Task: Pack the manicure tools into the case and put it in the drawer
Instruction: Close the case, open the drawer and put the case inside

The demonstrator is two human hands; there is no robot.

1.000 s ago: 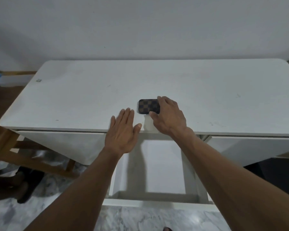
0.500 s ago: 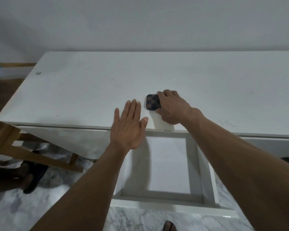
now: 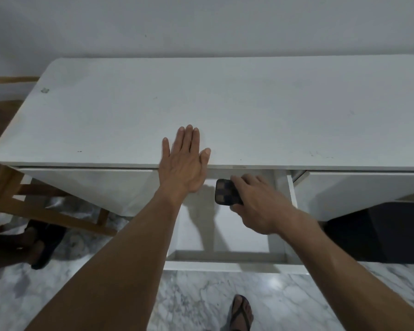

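A small dark checkered case (image 3: 225, 191) is closed and gripped by my right hand (image 3: 258, 204), which holds it over the inside of the open white drawer (image 3: 225, 265), near the drawer's back. My left hand (image 3: 184, 161) lies flat with fingers spread on the front edge of the white table top (image 3: 225, 103), just left of the drawer opening. No loose manicure tools are visible.
The drawer sticks out toward me below the table edge; closed white fronts flank it left and right. A wooden chair frame (image 3: 46, 209) stands at the left. My sandalled foot (image 3: 242, 314) is on the marble floor; a dark sandal (image 3: 46, 244) lies at left.
My right hand has lifted the case off the table top and brought it down over the open drawer. My left hand stays flat on the table edge.
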